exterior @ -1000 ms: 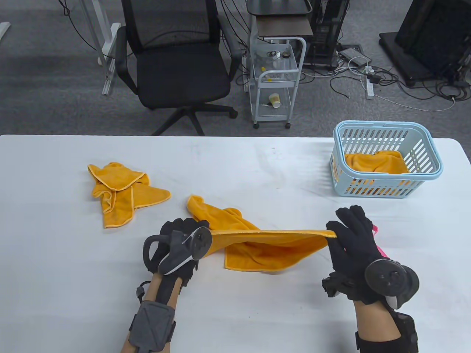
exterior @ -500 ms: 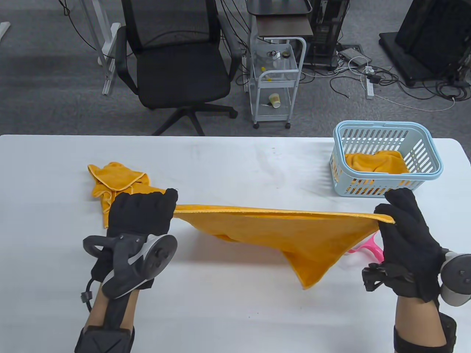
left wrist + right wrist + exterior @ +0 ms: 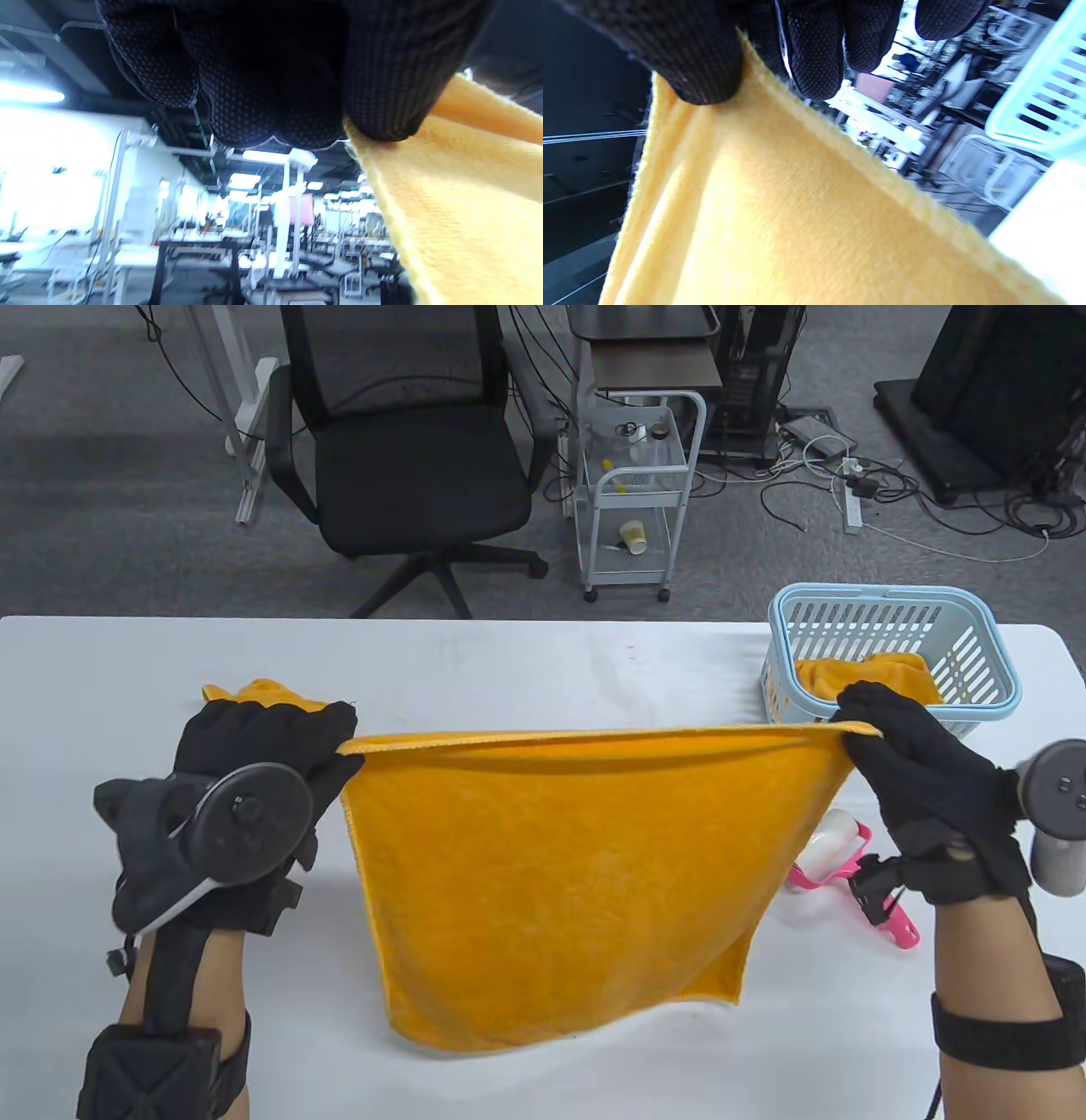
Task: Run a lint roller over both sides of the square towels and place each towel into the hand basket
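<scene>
orange towel [image 3: 551, 874] stretched above the counter [image 3: 509, 661], top corners pinched by left hand [image 3: 254, 755] and right hand [image 3: 916, 780]; could slip and bunch if either pinch loosens before laying flat.

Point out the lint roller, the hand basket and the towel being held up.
lint roller [image 3: 827, 841]: table view, on its white roll.
hand basket [image 3: 988, 632]: table view, on its blue right rim.
held towel [image 3: 560, 882]: table view, on the middle of the spread cloth.

Towel [image 3: 551, 882] stretched between hands, above table [image 3: 509, 661]; roller [image 3: 836, 857] right of it; basket [image 3: 976, 645] behind, towel inside.
</scene>
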`<control>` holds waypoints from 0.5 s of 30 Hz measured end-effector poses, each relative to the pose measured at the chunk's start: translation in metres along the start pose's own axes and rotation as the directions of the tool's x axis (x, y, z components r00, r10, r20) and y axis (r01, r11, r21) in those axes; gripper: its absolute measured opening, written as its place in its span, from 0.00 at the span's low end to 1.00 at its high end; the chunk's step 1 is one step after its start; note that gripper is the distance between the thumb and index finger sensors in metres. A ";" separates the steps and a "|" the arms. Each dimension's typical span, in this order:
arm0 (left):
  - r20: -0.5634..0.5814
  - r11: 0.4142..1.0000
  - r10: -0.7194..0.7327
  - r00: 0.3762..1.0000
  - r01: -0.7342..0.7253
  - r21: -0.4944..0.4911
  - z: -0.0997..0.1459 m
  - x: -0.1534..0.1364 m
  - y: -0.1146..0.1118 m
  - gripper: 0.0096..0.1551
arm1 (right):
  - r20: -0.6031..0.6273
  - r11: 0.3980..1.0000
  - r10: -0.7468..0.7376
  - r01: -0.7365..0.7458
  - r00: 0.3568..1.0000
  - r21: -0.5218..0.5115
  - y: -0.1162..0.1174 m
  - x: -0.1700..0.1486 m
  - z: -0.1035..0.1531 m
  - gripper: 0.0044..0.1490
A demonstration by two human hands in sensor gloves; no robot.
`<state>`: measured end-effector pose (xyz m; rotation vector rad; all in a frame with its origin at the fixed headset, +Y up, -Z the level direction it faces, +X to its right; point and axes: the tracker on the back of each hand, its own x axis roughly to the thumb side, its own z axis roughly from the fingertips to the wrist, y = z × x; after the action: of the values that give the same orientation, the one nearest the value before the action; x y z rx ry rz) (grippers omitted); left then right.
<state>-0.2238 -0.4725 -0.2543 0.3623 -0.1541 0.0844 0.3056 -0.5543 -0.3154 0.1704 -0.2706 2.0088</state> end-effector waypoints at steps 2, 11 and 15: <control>-0.043 0.998 -0.030 0.999 0.027 -0.065 -0.023 -0.004 -0.030 0.21 | -0.082 0.999 -0.034 0.035 0.996 0.020 0.014 -0.019 -0.021 0.25; -0.064 0.990 0.014 0.998 -0.004 0.144 -0.048 -0.002 -0.013 0.20 | -0.050 0.953 -0.300 0.296 0.953 -0.065 -0.002 -0.001 -0.062 0.22; 0.036 0.977 -0.017 0.999 0.009 0.214 -0.022 0.003 0.002 0.19 | 0.058 0.946 -0.323 0.323 0.945 0.006 -0.016 0.011 -0.052 0.22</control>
<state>-0.2181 -0.4625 -0.2737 0.5797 -0.1805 0.0810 0.3149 -0.5242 -0.3607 0.2546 -0.2648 1.6784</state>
